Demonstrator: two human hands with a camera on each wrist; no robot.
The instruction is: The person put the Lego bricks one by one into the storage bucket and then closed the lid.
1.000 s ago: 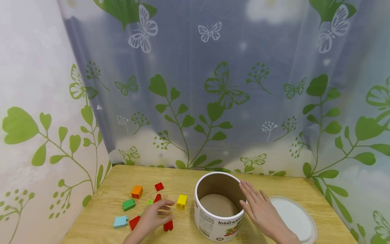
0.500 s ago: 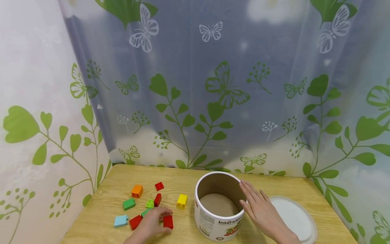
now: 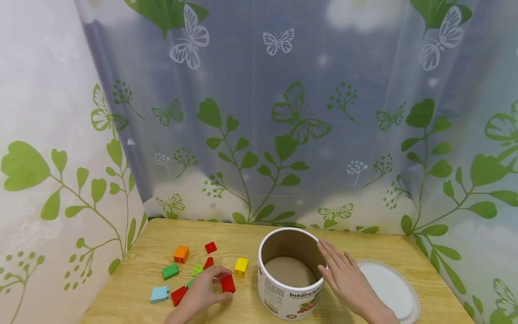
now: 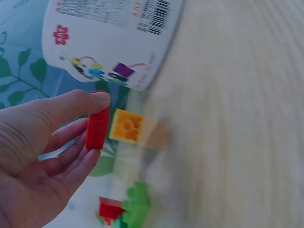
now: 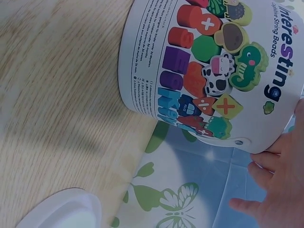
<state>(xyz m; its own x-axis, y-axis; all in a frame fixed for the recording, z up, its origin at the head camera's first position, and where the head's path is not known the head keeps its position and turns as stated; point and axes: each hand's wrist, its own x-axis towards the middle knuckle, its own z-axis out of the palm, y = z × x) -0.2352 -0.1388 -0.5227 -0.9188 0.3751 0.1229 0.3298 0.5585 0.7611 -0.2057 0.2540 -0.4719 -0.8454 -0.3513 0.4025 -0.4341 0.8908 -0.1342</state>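
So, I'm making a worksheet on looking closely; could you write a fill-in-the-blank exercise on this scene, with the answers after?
The brick held by the left hand is ____.
In the head view, the lid lies to the ____ of the tub.
The loose brick nearest the tub is ____.
The largest printed word on the tub is ____.

Missing words: red; right; yellow; Interesting.

The red block (image 3: 228,284), rectangular, is pinched between the thumb and fingers of the left hand (image 3: 202,290). It is positioned left of, and apart from, the container (image 3: 289,308). The container (white, cylindrical, printed with lettering and toys) stands upright, top open, brown interior visible; the right hand (image 3: 346,279) touches its right side.
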